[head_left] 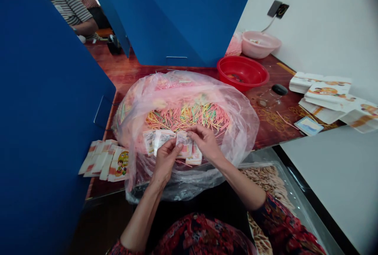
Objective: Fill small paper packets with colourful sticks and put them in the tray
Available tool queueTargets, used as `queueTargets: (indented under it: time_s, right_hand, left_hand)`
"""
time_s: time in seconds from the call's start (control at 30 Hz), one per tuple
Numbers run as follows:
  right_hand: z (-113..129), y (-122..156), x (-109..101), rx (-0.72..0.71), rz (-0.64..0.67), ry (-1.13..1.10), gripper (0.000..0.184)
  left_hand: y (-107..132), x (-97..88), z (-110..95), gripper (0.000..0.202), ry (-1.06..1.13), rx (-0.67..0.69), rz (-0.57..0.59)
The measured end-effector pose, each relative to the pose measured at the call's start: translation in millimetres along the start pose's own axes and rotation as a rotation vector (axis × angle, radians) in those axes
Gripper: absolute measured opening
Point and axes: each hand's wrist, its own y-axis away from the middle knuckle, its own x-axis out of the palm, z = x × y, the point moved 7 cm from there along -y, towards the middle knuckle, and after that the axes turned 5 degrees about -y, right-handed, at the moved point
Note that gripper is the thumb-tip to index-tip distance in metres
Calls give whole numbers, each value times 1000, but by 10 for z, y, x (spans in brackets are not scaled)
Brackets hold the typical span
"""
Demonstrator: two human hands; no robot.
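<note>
A small printed packet (184, 149) is held between my two hands. My left hand (165, 157) is closed, thumb and fingers pinching the packet's left side. At the packet's top right, the fingers of my right hand (206, 141) are pinched on its edge. Several similar packets (163, 137) lie in a row beside and under it, partly hidden by my hands. Just beyond them is a heap of thin pink, yellow and green sticks (189, 116), inside a large open clear plastic bag (240, 117) spread over the table.
Stacks of printed packets lie left (118, 164) and right (327, 91). A red basin (260, 74), a pink basin (261, 46), a black-lidded jar (273, 94) and rubber bands (273, 119) are at right. Blue partitions (177, 19) stand around; another person (75, 11) sits beyond.
</note>
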Motion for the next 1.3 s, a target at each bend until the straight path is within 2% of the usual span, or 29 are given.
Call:
queueTargets:
  time_s: [0.13,0.2,0.3,0.4,0.5,0.57,0.7,0.9,1.03,1.13,1.23,1.3]
  right_hand:
    - [48,58,65,-40,40,94,17]
    - [-6,62,21,-34,7,135,18]
    - [-150,39,-68,-35,-14,224,19]
    - [-291,30,-113,-100,-9,383,16]
    - [-404,72,-108,-182,-55,581,14]
    - [-456,114,-80,-218,-88,734,17]
    - [-499,158,-53,-224,-97,898,21]
    - [-393,151,-116,-260,-112,871,21]
    - [-276,140,-136,-299,-141,900,22]
    - [-139,110,-101,-335,-140,886,18]
    - [16,43,27,-360,-68,817,17]
    - [99,-21,164,-365,22,719,19]
  left_hand:
    - [59,82,-11,37,-85,-2,57]
    - [60,31,-46,35,-185,52,43]
    - [36,-285,-193,29,-485,236,-187]
    - [15,-578,-332,29,-937,367,-407]
    - [-61,-716,-330,32,-1207,366,-451]
    - [-118,-763,-285,26,-1205,347,-432]
    - [-202,-867,-213,16,-1013,307,-451]
    - [-250,-954,-241,22,-700,266,-392]
    - [-207,-983,-331,28,-733,274,-411]
    - [-147,-961,-450,30,-806,380,-451]
    - [-88,-896,-558,29,-809,460,-459]
    - [-88,-840,-564,29,-741,406,-401]
